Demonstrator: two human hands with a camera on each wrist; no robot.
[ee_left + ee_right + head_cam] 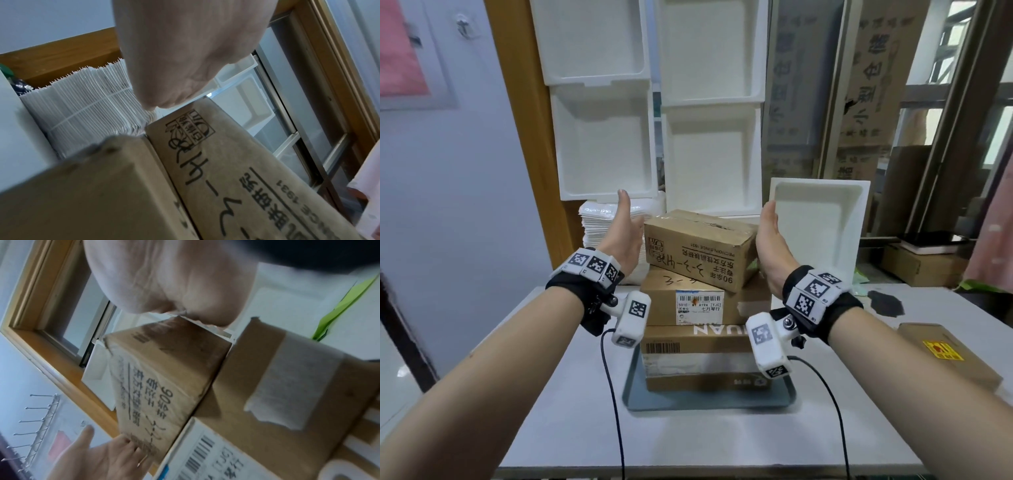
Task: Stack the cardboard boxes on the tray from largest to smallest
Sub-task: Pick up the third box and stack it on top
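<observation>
A person's left hand (pixel 624 236) and right hand (pixel 768 240) flank the top cardboard box (pixel 700 248) of a three-box stack standing on a dark grey tray (pixel 635 399), which lies on a pale table (pixel 558 411). Both hands are flat, fingers straight and thumbs up, palms against the short ends of that box and curled round nothing. Under the top box sits a middle box (pixel 705 301) with a white barcode label, and under that the largest box (pixel 698 363), resting directly on the tray; the top box is turned slightly askew on the one below. A further flat cardboard box (pixel 948 353) with a yellow sticker lies on the table well to the right of the tray. Behind the stack lean white foam lids (pixel 602 137), with a bundle of white bags (pixel 613 222) to the left of the stack. The left wrist view adds the handwritten marks and printed logo on the top box (pixel 236 170) and the serrated edges of the bags (pixel 86 100). The right wrist view alone shows the left hand's fingers (pixel 123 449) pressed on the far end of the top box (pixel 160 386), plus a tape strip on the middle box (pixel 287 386).
</observation>
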